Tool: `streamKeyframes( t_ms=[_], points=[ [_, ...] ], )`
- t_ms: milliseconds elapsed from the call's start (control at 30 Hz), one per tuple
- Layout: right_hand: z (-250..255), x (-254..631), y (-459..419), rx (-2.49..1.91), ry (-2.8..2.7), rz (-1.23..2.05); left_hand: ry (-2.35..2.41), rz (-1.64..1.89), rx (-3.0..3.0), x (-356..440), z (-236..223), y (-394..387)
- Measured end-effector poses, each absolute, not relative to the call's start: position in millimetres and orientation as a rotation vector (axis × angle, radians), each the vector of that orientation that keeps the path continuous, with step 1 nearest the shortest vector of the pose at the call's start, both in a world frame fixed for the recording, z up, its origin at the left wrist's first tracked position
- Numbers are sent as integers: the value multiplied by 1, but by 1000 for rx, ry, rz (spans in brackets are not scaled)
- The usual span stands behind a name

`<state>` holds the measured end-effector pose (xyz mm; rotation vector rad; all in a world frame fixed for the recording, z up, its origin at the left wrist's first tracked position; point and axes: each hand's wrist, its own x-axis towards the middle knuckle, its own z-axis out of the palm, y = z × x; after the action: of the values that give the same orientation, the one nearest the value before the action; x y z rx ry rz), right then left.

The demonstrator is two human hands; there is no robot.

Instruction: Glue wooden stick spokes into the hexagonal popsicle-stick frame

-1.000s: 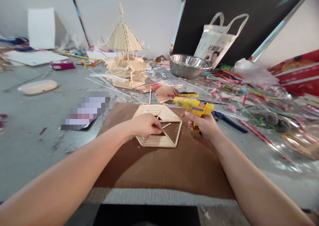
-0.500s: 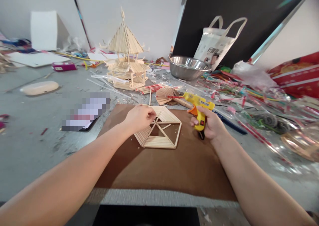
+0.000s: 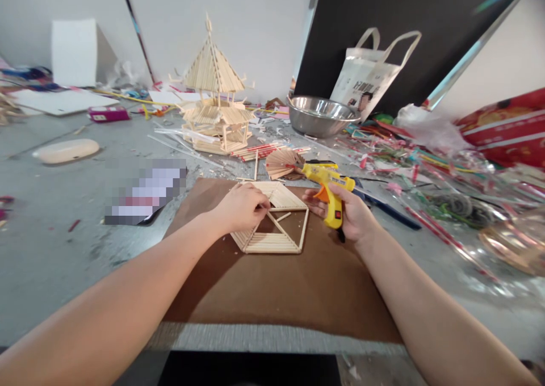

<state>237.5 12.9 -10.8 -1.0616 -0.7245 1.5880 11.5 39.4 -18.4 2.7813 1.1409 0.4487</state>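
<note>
A flat hexagon of wooden sticks (image 3: 276, 234) lies on a brown board (image 3: 281, 286). My left hand (image 3: 240, 207) rests on the hexagon's left part, fingers curled and pinched at its centre spokes. Whether it holds a stick I cannot make out. My right hand (image 3: 354, 215) grips a yellow glue gun (image 3: 327, 187) by the handle, just right of the hexagon. The gun's nozzle points left, above the hexagon's far right edge. A short loose stick lies inside the open section.
Behind the board stand a stick pagoda model (image 3: 215, 99), a small stick fan (image 3: 283, 163) and a steel bowl (image 3: 321, 114). A blurred flat item (image 3: 142, 190) lies at left. Coloured sticks, plastic wrap and a red box (image 3: 508, 128) crowd the right side.
My left hand moved from the hexagon's centre toward its far left edge, then settled near the centre again. The glue gun tilted upright, dropped lower and came closer to the hexagon.
</note>
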Motion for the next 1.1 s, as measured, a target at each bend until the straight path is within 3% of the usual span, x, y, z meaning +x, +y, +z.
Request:
streamKeyframes(
  t_ms=[833,1100],
  points=[
    [-7,235,9,-1114,-748,1626,1124,422,2792,25,-16,23],
    [-11,245,12,-1193,-736,1562,1465,617,2512,4,-9,49]
  ],
)
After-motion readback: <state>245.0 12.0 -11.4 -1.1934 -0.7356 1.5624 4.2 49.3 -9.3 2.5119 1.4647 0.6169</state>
